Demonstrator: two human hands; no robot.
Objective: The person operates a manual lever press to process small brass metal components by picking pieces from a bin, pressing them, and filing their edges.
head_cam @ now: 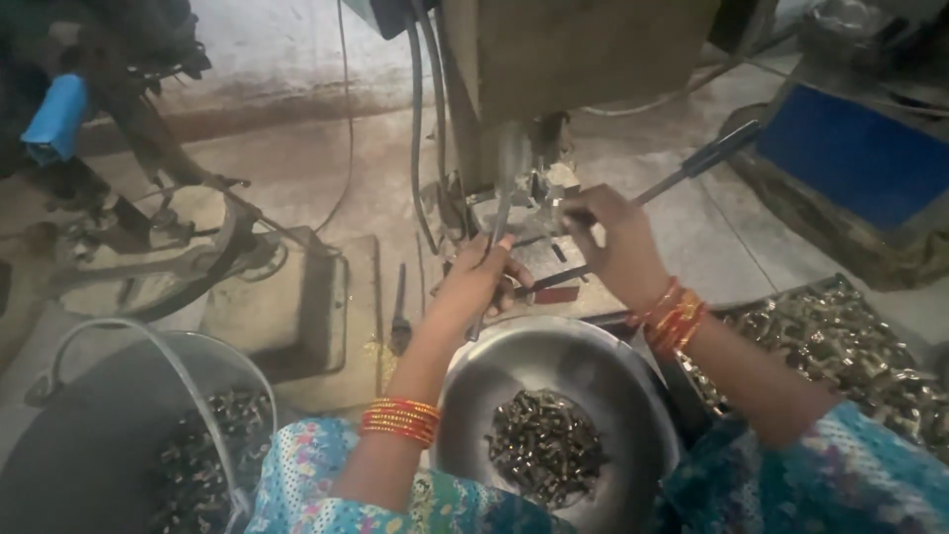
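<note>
Biggest thing in sight is the drab machine (pixel 583 59), its column rising straight above both hands, dark cables hanging down its left flank. Below the hands, right in the lap, sits a round steel bowl (pixel 593 366) with a heap of small dark metal parts (pixel 546 445) in its bottom. Out to the left of the left hand there's a grey bucket (pixel 89 435) with a wire handle, more of the same parts inside. To the right of the right forearm, a spread of shiny metal pieces (pixel 840 346) lies on the floor.

Now the hands. The right hand (pixel 618 242) is clenched around a long lever (pixel 692 168), whose dark grip end sticks up and away to the right. The left hand (pixel 482 277) is closed on a thin metal rod (pixel 497 247) that runs up from its fingers toward the machine's working point, just beside the right hand's knuckles. What sits under that point, I cannot tell; it's too blurred. Orange bangles (pixel 400 420) ring both wrists.
</note>
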